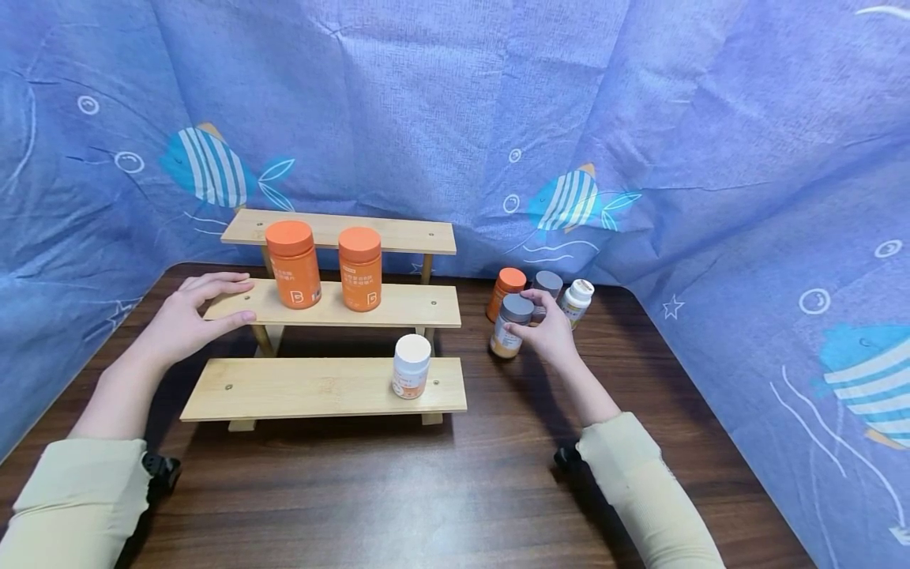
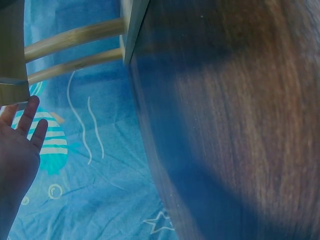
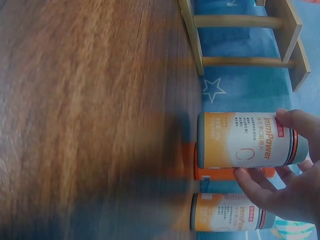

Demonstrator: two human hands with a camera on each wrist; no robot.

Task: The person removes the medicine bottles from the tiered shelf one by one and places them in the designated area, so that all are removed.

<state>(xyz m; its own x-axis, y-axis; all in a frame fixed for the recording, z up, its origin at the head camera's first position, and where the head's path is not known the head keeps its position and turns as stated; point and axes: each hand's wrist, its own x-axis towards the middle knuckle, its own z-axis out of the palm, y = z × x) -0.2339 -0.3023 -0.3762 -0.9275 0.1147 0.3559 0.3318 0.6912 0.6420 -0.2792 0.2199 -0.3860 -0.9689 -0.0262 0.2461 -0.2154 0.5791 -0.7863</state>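
My right hand [image 1: 553,330] grips a grey-capped supplement bottle [image 3: 240,140] with a white and yellow label, thumb on one side and fingers on the other. In the head view this bottle stands upright, in front of an orange jar [image 1: 509,281], a second grey-capped bottle [image 3: 227,212] and a white bottle [image 1: 577,299]. My left hand [image 1: 186,314] holds the left end of the wooden stand's middle shelf [image 1: 408,307], thumb by the front edge and index finger by the back. Its other fingertips [image 2: 33,102] reach the board's end in the left wrist view.
Two orange jars [image 1: 293,265] stand on the middle shelf. A white-capped bottle [image 1: 411,367] is on the right part of the lowest shelf [image 1: 298,387]. The top shelf [image 1: 398,234] rises behind. Blue fish-print cloth [image 1: 426,103] surrounds the dark wooden table [image 1: 398,490].
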